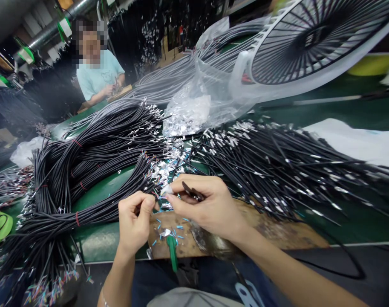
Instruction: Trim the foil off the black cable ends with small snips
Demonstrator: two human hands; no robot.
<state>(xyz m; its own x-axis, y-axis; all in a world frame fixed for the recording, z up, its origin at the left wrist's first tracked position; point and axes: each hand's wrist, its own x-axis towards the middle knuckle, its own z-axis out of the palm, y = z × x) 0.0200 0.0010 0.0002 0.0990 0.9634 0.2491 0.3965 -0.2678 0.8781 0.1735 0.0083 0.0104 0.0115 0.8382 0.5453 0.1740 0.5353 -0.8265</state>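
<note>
My feed: moderately bright over work area, dim toward back, where dark hanging bundles (130, 40) sink near black. Light seems to fall from above; exact source I cannot tell. Pale glare patch on green tabletop (96, 244), lower left; glints on plastic bag (210, 100). White sheet (344, 135) nearly washed out. Wide lens stretches fan (309, 40) at upper right; whole scene leans. I get haze and softness along left edge. Pixel blocks cover co-worker's face (92, 44). Left hand (136, 219) and right hand (210, 207) fairly clear.
</note>
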